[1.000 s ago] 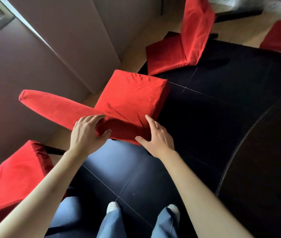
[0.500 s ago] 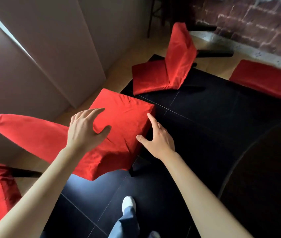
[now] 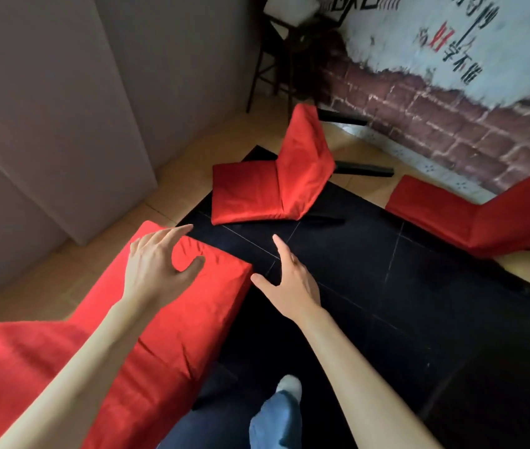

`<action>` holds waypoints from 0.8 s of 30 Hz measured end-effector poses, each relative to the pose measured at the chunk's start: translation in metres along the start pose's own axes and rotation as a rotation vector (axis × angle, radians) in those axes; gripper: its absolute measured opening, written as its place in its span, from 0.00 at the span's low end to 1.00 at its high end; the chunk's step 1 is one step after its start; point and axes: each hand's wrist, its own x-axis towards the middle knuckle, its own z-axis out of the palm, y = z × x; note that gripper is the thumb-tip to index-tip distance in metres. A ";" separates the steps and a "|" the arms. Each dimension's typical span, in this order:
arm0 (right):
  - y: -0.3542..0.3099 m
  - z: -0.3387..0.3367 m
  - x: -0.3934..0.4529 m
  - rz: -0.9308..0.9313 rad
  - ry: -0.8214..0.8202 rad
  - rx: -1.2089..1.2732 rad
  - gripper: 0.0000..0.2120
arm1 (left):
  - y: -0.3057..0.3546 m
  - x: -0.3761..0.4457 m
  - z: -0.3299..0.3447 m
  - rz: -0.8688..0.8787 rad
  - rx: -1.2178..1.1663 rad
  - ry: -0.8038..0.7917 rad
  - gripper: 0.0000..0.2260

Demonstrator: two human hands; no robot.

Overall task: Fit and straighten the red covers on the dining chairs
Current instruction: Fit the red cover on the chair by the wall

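Note:
The nearest chair, in a red cover (image 3: 172, 325), fills the lower left, its seat pointing toward the middle of the room. My left hand (image 3: 156, 270) hovers over the far part of that seat with fingers spread and loosely curved, holding nothing. My right hand (image 3: 289, 280) hangs open just past the seat's right corner, over the black floor, apart from the fabric. A second red-covered chair (image 3: 270, 186) stands ahead, its back raised. A third red-covered chair (image 3: 484, 218) sits at the right.
Black glossy tiles (image 3: 370, 273) cover the centre floor, with tan tiles around them. Grey wall panels (image 3: 62, 108) rise on the left. A brick-pattern wall (image 3: 451, 131) and a dark stool (image 3: 286, 50) stand at the back. My foot (image 3: 289, 387) is below.
Both hands have let go of the nearest seat's front edge and lifted off. The view has swung forward and up toward the second chair, so the near chair slid to the lower left.

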 end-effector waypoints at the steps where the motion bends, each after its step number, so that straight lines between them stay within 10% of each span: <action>1: 0.008 -0.011 0.016 -0.007 0.004 -0.006 0.41 | 0.010 0.013 0.010 -0.014 -0.010 0.003 0.26; 12: 0.103 -0.135 0.211 -0.040 0.010 -0.008 0.39 | 0.121 0.178 0.117 -0.138 0.003 0.012 0.24; 24: 0.112 -0.150 0.379 -0.055 -0.091 -0.004 0.39 | 0.073 0.324 0.179 -0.344 0.067 -0.024 0.25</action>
